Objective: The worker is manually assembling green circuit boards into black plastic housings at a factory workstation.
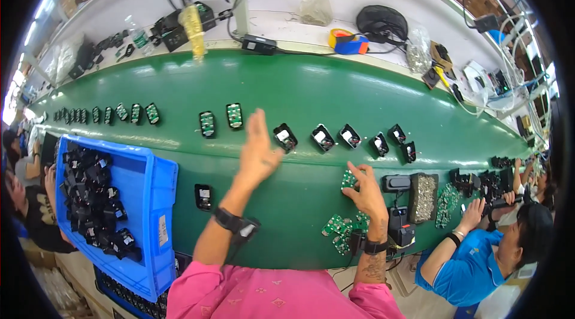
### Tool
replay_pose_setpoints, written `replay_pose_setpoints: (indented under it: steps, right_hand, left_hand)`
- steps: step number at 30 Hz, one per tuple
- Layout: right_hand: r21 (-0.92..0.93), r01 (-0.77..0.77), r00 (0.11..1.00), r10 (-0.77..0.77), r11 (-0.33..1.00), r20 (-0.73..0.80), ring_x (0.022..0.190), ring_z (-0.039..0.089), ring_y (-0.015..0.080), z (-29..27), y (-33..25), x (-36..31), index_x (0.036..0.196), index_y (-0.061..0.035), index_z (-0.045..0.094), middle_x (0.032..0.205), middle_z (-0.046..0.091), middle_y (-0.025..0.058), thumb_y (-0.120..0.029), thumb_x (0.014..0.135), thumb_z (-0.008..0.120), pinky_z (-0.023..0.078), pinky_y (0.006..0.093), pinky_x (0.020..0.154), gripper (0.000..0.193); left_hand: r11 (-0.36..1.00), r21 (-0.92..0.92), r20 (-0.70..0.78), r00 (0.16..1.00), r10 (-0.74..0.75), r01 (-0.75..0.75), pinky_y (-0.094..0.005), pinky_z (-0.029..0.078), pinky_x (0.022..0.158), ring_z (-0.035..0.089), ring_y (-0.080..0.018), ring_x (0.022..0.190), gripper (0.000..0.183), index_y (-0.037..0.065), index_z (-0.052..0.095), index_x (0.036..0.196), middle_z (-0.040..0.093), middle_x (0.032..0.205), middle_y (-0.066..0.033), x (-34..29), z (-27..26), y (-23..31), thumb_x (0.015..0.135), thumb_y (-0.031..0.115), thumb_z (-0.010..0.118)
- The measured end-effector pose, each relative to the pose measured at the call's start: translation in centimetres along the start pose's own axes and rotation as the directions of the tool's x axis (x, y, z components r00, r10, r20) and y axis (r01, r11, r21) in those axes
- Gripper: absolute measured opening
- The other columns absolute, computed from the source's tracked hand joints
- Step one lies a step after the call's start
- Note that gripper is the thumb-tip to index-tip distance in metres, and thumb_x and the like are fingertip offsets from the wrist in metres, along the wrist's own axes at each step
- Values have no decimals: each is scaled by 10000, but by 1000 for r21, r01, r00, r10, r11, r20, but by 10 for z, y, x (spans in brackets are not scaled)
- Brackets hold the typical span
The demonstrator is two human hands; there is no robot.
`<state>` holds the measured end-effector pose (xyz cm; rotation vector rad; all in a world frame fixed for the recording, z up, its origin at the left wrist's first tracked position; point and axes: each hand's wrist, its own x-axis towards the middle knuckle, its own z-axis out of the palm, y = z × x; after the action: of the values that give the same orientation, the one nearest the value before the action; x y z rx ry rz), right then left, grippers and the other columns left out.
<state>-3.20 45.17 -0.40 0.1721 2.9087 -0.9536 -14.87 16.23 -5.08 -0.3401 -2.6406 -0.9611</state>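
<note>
My left hand (260,154) is over the green work surface with its fingers stretched out, nothing seen in them. It lies between a black casing with a green circuit board inside (234,116) and an open black casing (286,138) with wires in it. My right hand (366,192) pinches a small green circuit board (348,180) between thumb and fingers. Below that hand lies a loose pile of green circuit boards (340,230). Several open black casings (349,136) stand in a row beyond my right hand. A single black casing (203,197) sits left of my left forearm.
A blue crate (150,199) of black casings stands at the left. More board-filled casings (136,113) line the far left. Near my right hand are a box of small metal parts (424,198) and a black device (401,227). A co-worker (473,259) sits at the right.
</note>
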Motion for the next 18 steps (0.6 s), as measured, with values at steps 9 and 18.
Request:
replay_pose_setpoints:
  steps: [9, 18]
  right_hand:
    - [164, -79, 997, 82, 983, -14, 611, 605, 145, 15, 13, -1, 998, 61, 638, 820, 646, 85, -81, 701, 859, 506, 299, 563, 396]
    - [850, -173, 976, -27, 498, 215, 581, 646, 101, 2, -55, -33, 891, 69, 691, 754, 701, 79, 28, 828, 753, 495, 203, 495, 97]
  left_hand:
    - [969, -188, 59, 986, -154, 162, -449, 529, 850, 636, -391, 1044, 721, 8, 499, 1365, 614, 1225, -233, -2, 27, 18, 774, 326, 763]
    - [923, -350, 368, 930, -20, 158, -391, 524, 714, 655, -333, 761, 464, -27, 616, 1055, 658, 852, -196, -54, -55, 56, 745, 295, 739]
